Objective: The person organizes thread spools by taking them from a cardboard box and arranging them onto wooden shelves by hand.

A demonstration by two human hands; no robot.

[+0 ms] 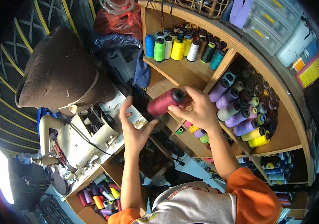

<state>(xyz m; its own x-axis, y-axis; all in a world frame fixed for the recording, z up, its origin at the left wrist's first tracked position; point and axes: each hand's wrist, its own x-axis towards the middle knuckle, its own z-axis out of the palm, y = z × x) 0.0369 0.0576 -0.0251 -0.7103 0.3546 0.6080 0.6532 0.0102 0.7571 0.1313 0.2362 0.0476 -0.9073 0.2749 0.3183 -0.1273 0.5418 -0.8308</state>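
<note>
A dark red spool of thread [162,103] is held at one end by my right hand [198,108], its fingers and thumb wrapped round the dark cone end. To the left of the spool, my left hand [133,128] is raised with thumb and fingers spread apart, holding nothing. A small gap separates it from the spool. Behind my right hand, a wooden shelf [183,76] carries upright spools, among them a green spool [159,50] and a yellow spool [177,49].
A sewing machine [99,130] stands on a white table at left, below a brown cloth-covered bundle [62,71]. Purple and yellow spools [245,127] lie piled in the right compartment. An open box [81,212] at lower left holds more spools. A lit lamp [1,173] glows at far left.
</note>
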